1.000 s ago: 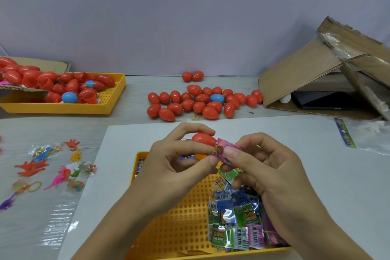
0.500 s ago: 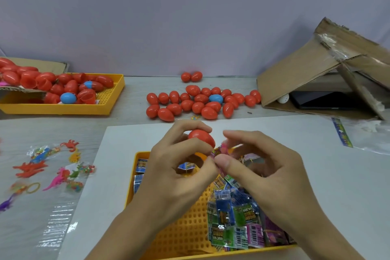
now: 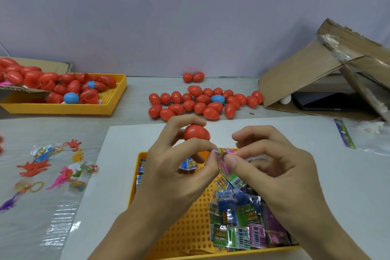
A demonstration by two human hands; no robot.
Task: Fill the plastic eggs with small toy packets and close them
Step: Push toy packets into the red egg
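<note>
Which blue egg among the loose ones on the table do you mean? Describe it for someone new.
Start at the tilted cardboard box at the back right. Left of it lies a cluster of red eggs on the bare table. The blue egg sits in the cluster's right half, the only blue one there.

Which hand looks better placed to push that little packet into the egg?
Probably the right hand: it pinches the toy packet by thumb and forefinger, while the left hand grips the red egg just above and also touches the packet.
</note>
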